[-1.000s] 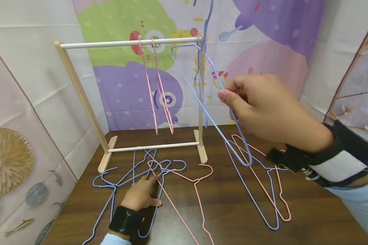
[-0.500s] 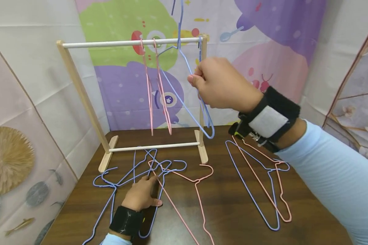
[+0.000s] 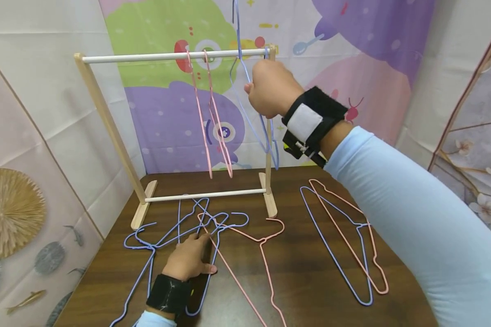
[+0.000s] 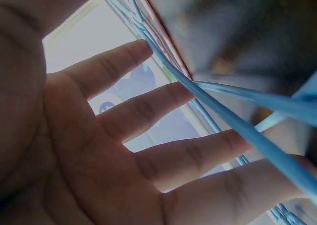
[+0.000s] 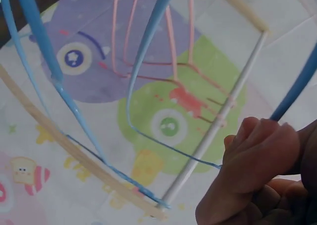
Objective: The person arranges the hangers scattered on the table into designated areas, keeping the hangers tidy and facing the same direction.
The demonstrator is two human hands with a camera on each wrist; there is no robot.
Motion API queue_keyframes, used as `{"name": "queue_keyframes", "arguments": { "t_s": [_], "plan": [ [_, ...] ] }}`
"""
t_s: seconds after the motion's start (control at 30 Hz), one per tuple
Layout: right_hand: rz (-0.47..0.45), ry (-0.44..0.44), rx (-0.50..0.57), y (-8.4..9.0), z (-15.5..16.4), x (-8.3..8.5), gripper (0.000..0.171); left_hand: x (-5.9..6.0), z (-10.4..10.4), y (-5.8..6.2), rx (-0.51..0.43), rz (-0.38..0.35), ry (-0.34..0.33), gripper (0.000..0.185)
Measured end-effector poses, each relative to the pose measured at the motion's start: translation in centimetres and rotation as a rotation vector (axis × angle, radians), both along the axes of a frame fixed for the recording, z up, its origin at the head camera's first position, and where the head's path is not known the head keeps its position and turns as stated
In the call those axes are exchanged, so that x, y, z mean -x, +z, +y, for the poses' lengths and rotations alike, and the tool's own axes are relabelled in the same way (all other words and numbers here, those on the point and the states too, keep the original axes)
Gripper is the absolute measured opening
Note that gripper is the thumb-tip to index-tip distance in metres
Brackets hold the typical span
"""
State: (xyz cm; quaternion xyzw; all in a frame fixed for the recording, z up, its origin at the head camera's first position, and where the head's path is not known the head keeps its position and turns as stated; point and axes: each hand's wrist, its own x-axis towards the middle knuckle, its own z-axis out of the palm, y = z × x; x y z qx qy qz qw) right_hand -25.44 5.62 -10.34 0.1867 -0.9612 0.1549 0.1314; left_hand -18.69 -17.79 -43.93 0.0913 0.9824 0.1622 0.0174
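- Currently, a blue wire hanger [image 3: 251,106] is gripped by the right hand [image 3: 270,88], whose fingers are curled around its wire just below the white top rod [image 3: 163,56] of a small wooden rack [image 3: 106,122].
- The hanger's hook is seen rising above the rod, near the rack's right post; whether it rests on the rod cannot be told.
- Two pink hangers [image 3: 210,122] are hung from the same rod, to the left of the hand.
- The left hand [image 3: 188,261] is laid flat, fingers straight, on tangled blue hangers [image 3: 155,245] on the brown tabletop [image 3: 311,281].
- A pink hanger [image 3: 266,259] is spread just beside that hand.
- Another blue and pink pair [image 3: 352,240] is left lying to the right, well apart from both hands.
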Motion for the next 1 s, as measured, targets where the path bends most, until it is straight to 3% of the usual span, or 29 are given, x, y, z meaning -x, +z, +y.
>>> {"name": "queue_keyframes", "arguments": {
  "t_s": [0.17, 0.5, 0.7, 1.0],
  "plan": [
    [-0.055, -0.074, 0.032, -0.3, -0.7, 1.4, 0.032, 0.0, -0.1, 0.0, -0.001, -0.005, -0.003, 0.091],
    [-0.100, -0.114, -0.015, -1.0, -2.3, 3.1, 0.032, 0.1, -0.4, -0.1, -0.004, -0.001, -0.009, 0.092],
    [-0.084, -0.093, -0.078, -1.4, -2.5, 3.2, 0.034, -0.1, -0.3, 0.1, -0.011, -0.005, -0.005, 0.092],
    [-0.133, -0.038, -0.109, -3.1, -3.2, 3.8, 0.032, -0.1, -0.2, 0.0, -0.008, -0.016, 0.003, 0.093]
  ]
}}
